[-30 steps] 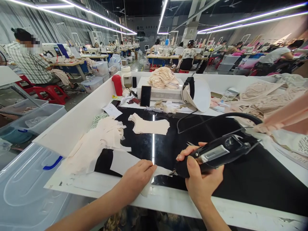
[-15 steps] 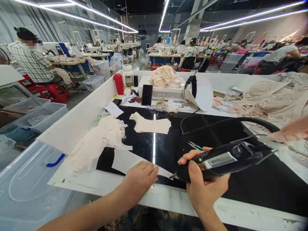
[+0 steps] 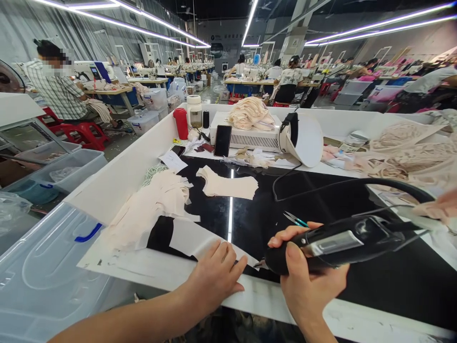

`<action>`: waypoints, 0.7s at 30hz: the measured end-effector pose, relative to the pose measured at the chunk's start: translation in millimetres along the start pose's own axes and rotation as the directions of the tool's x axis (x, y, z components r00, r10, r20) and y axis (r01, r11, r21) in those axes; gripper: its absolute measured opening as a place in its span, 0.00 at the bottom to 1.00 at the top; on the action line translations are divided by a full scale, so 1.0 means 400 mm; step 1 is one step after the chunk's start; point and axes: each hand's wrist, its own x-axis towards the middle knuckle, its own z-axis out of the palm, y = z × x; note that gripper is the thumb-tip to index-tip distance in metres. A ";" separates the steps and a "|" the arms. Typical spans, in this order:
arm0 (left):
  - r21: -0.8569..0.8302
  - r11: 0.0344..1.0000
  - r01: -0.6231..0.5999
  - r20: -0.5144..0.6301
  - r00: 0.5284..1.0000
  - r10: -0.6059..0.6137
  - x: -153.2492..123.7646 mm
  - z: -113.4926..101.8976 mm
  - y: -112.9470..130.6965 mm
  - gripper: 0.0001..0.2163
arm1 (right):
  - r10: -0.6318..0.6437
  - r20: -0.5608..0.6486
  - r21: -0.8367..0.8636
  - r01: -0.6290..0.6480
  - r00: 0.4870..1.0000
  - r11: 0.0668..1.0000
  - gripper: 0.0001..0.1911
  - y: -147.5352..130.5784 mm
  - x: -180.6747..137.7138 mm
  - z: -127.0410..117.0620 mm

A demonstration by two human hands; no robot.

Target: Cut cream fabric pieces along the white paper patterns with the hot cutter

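Note:
My left hand [image 3: 218,272] lies on a long white fabric piece [image 3: 191,237] near the table's front edge, fingers somewhat apart and pressing down. My right hand [image 3: 309,281] is wrapped round a black corded handheld power tool [image 3: 335,245] with a metal plate on its side. The tool's narrow tip is at the right end of the white piece; whether they touch I cannot tell. Scissors or tweezers with teal handles [image 3: 295,219] lie just behind my right fingers. A cream fabric piece [image 3: 230,185] lies flat farther back.
A pile of cream fabric pieces [image 3: 153,205] is at the left. Behind stand a phone [image 3: 223,140], a white box unit [image 3: 250,139] and a white lampshade-like cone [image 3: 310,140]. Another person's blurred hand [image 3: 441,209] is by the cable at the right edge.
My left hand has slid slightly right along the white piece, its fingers more spread. The right hand keeps its grip on the tool. The whole view has shifted a little.

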 end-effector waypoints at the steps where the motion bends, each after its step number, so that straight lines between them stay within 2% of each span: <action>1: -0.001 1.000 -0.002 -0.011 1.000 0.002 -0.001 0.001 0.001 0.38 | 0.014 0.001 0.006 -0.014 1.000 1.000 0.21 0.000 0.003 0.001; 7: -0.032 0.999 0.017 -0.038 0.999 -0.019 -0.003 0.012 0.003 0.41 | 0.001 0.003 0.057 -0.001 1.000 0.998 0.20 0.002 0.032 0.016; 10: -0.074 0.997 0.009 -0.036 0.999 -0.012 -0.002 0.010 -0.004 0.37 | 0.026 0.017 0.047 -0.027 1.000 0.999 0.21 0.009 0.035 0.017; 21: -0.323 0.946 0.007 0.028 1.000 0.002 -0.013 -0.051 -0.065 0.27 | 0.000 0.011 0.023 0.000 1.000 1.000 0.21 0.004 0.012 0.006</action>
